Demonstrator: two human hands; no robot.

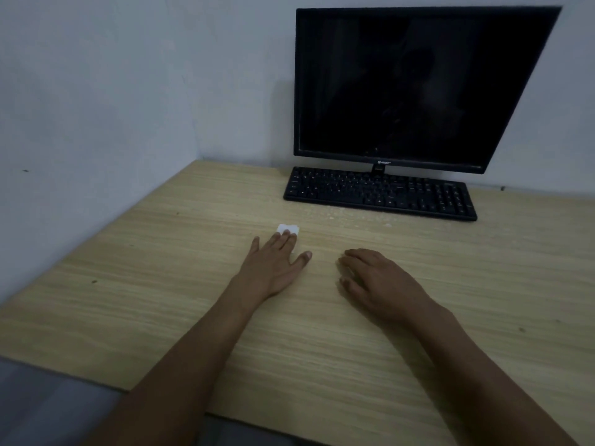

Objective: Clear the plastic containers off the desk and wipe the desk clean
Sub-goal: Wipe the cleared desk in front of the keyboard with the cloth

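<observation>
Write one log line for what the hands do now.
left hand: presses white wipe on desk | right hand: rests on desk

brightness: you are working in a dim, underexposed view with a cool blue-grey cast.
light source: you cannot see it; the worktop [161, 252] is lit softly and evenly.
shadows: faint, soft shade sits under your left hand [273, 265] and right hand [376, 281]; the monitor [415, 88] casts a soft shadow on the wall [96, 91] to its left.
glare: none on the dark screen, only a vague murky reflection.
brightest spot: the white tissue [287, 229] nearly blows out.
sharpness: you get soft, smeary detail; keyboard [380, 193] legends are unreadable.
distortion: wide-angle bending slants the monitor's right edge and stretches your forearms at the bottom.
</observation>
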